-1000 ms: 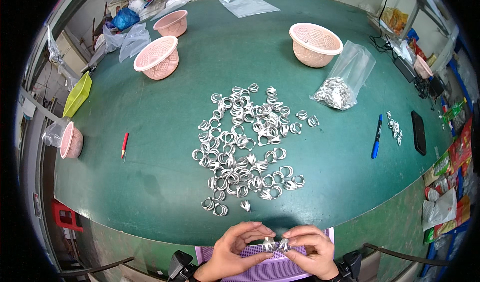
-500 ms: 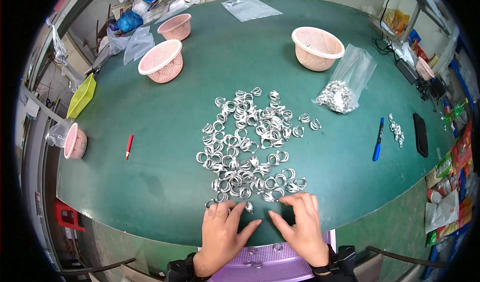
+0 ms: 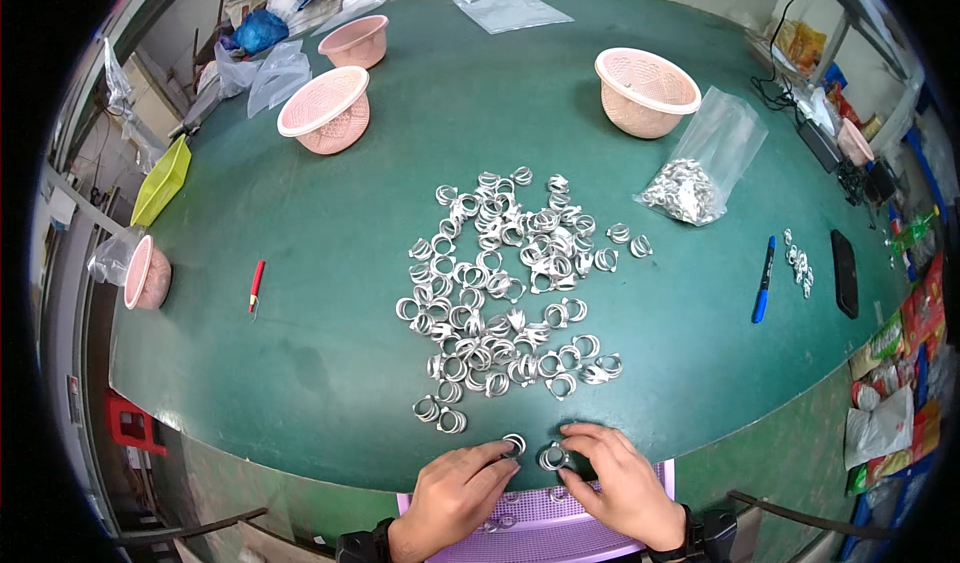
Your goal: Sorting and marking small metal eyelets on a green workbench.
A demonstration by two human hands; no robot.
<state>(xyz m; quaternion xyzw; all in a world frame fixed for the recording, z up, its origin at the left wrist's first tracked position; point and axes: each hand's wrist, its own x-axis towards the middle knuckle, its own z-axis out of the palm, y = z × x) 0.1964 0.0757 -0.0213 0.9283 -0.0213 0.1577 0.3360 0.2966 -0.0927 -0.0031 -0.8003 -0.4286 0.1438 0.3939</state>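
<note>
Near the front edge of the table, my left hand pinches a silver ring at its fingertips. Just to the right, my right hand has another silver ring between thumb and forefinger. The two rings are apart, a short gap between them. Beyond my hands spreads a loose pile of silver rings, some upright and some overlapping. A purple perforated tray sits below the table edge under my hands, with several rings in it.
Pink baskets stand at the far left and far right. A clear bag of small silver pieces lies right of the pile. Further right are a blue pen and a black phone; a red pen lies left.
Both hands have drawn back toward the table's front edge, each with a ring taken from the near side of the pile. Fingers that were spread are now closed. The view shifted slightly.
</note>
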